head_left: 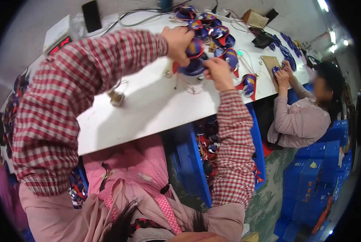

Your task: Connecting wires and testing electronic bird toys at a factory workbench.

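Over the white table (148, 103) both my hands are on a blue curved shell (194, 66) with red and yellow parts. My left hand (178, 43) reaches across from the left, its fingers closed on the shell's upper left side. From the right, the fingers of my right hand (220, 73) pinch the shell's edge; whether they also hold a small part is hidden. Thin wires (193, 89) lie on the table just below it. Similar blue shells with red trim crowd the table beyond, and another such shell (249, 85) lies right of my right hand.
A small metal fitting (116, 99) sits left of my hands. At the far left is a white box (58, 34) with a red display, beside a black phone (91, 16). Blue bins (188, 161) of parts stand below the table edge. On the right a co-worker (301, 117) handles a blue piece.
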### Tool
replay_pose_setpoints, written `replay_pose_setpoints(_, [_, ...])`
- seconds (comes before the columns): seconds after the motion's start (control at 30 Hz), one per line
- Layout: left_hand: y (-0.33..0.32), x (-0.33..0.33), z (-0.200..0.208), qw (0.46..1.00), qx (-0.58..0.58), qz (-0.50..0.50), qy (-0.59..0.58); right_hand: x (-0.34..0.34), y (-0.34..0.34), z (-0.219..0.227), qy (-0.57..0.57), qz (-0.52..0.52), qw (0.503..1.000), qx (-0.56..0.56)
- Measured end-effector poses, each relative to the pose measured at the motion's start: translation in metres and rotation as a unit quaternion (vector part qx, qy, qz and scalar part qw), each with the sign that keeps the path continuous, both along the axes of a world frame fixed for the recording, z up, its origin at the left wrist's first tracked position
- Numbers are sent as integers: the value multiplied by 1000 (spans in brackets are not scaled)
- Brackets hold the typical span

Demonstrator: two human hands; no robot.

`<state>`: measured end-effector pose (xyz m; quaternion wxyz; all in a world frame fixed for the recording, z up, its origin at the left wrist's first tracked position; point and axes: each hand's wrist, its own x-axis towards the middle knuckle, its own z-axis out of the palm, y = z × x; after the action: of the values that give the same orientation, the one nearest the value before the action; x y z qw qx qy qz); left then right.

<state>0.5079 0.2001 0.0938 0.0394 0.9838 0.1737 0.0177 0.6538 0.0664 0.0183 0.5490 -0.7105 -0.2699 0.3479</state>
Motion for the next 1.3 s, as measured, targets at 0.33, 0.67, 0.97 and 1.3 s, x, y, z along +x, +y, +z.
replay_pose_setpoints(0.33, [-35,-100,138,944,-21,-198,-264,18,-108,18,174,-41,964,199])
replay_pose_setpoints(0.67, [-75,-297,194,920,-60,-260,-288,-108,-148,90,218,103,943,228])
replay_pose_setpoints(0.97, [-52,-436,41,985,172,26,-9,-283,-84,3,312,216,923,63])
replay_pose_setpoints(1.3, [28,-459,-44,957,221,70,172,-320,-20,-39,310,144,939,25])
